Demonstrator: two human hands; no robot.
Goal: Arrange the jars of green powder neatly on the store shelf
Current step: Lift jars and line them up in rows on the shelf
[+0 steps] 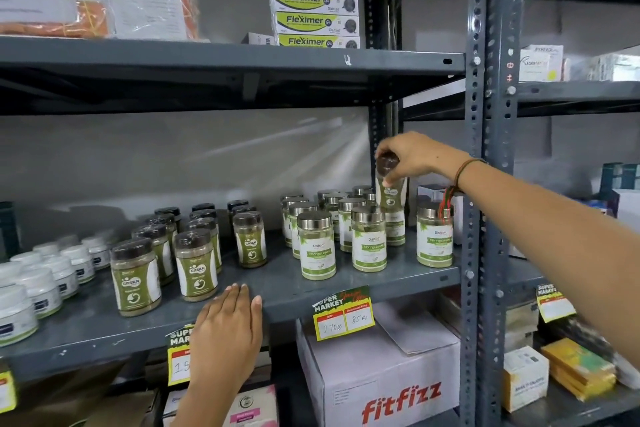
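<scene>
Fingers of the right hand [414,156] hide most of the dark lid of a jar of green powder [389,189], pinched from above and held over the rear jars at centre right of the frame; its base is hidden behind them. Silver-lidded jars [369,239] of pale green powder stand in loose rows below it on the grey shelf [408,274], one apart beside the upright post [485,184]. Dark-lidded jars [195,264] of olive powder fill the centre left, white tubs [38,291] run off the left edge. Bare shelf lies open between the two jar groups. At lower centre the left hand [227,329] rests flat, fingers spread, on the shelf's front lip, covering part of a price tag [178,354].
</scene>
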